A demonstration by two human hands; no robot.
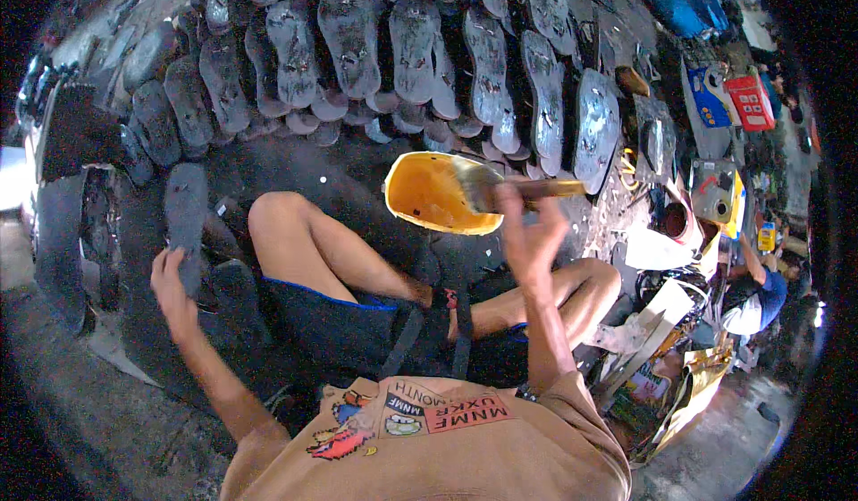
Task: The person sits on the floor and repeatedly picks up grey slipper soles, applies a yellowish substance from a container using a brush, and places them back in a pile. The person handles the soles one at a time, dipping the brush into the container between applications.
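My right hand (534, 233) is closed round the handle of a broad paintbrush (480, 185), whose bristles, smeared by motion, are over the right side of a cut-down yellow container (393, 193). A thin layer of amber wetness shows on the container's inner wall. Out to the left, my left hand (172, 286) has its fingers stretched and slightly apart at the lower end of a dark shoe sole (186, 206). Whether the fingertips touch that sole I cannot tell.
Rows of glossy dark soles (349, 41) fill the far side. Boxes, one red (749, 101), stand at the right, with papers and cardboard (693, 394) nearer me. Another person (755, 300) is at the right edge. My bent bare legs (335, 242) frame the middle.
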